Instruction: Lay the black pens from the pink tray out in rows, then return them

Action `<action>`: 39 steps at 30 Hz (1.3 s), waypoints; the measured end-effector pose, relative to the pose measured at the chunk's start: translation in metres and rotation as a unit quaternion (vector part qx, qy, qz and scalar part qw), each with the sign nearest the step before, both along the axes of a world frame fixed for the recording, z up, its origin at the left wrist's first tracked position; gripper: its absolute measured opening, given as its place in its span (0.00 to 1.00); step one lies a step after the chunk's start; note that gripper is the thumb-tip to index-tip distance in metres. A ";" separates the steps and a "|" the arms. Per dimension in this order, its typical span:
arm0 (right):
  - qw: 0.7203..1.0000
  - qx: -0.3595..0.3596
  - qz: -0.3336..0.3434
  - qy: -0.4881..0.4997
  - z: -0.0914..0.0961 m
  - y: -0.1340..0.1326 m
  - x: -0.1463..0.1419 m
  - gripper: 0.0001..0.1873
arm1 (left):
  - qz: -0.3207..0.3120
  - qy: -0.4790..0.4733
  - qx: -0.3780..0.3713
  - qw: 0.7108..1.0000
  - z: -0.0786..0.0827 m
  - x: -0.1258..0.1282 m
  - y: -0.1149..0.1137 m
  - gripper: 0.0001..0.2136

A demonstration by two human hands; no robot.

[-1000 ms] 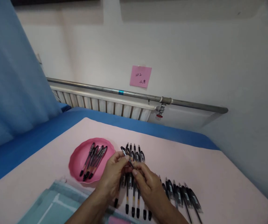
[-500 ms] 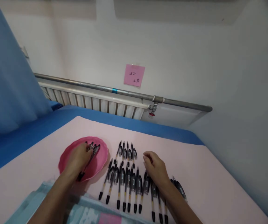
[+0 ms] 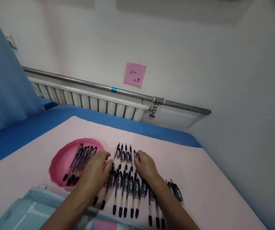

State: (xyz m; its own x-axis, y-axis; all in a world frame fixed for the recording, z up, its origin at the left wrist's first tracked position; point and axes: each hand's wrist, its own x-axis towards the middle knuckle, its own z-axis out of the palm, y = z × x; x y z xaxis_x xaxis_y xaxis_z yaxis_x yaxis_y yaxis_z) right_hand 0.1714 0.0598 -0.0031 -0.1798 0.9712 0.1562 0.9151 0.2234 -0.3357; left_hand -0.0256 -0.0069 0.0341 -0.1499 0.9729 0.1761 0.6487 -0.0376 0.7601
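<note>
My left hand (image 3: pixel 96 174) lies over the left end of a front row of black pens (image 3: pixel 127 188), fingers stretched out flat and reaching toward a short back row of pens (image 3: pixel 125 155). My right hand (image 3: pixel 146 166) rests on the right part of the front row. Its fingers are curled and pinch the rightmost pen of the back row. To the left, a pink plate (image 3: pixel 57 164) holds several more black pens (image 3: pixel 80 159). All of this sits on a pale pink table top (image 3: pixel 199 179).
Two or three separate pens (image 3: pixel 175 191) lie to the right of my right forearm. A teal cloth (image 3: pixel 27 212) covers the near left edge. Behind the table are a blue surface (image 3: pixel 32 127), a radiator (image 3: pixel 91 103), a metal pipe (image 3: pixel 127 92), a pink note (image 3: pixel 134 74) and a blue curtain (image 3: pixel 0 83).
My left hand left the pink plate, leaving a pen there, and moved right onto the rows of pens. My right hand slid left and forward to the back row.
</note>
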 end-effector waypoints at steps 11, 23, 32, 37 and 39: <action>0.999 -0.011 -0.024 0.018 0.004 0.008 0.005 0.06 | 0.009 -0.151 -0.012 0.988 0.005 0.011 -0.004 0.07; 0.921 -0.117 0.119 0.352 0.038 -0.039 -0.036 0.06 | 0.001 -0.568 -0.141 0.811 -0.007 0.022 0.004 0.11; 0.994 -0.068 0.024 0.085 0.004 0.002 -0.011 0.09 | 0.007 -0.560 -0.132 0.818 -0.001 0.017 0.004 0.13; 0.995 -0.069 0.020 0.069 0.006 0.000 -0.013 0.09 | 0.000 -0.553 -0.139 0.821 -0.001 0.017 0.003 0.13; 0.995 -0.065 0.020 0.067 0.006 0.001 -0.012 0.10 | -0.002 -0.553 -0.137 0.822 -0.002 0.016 0.004 0.12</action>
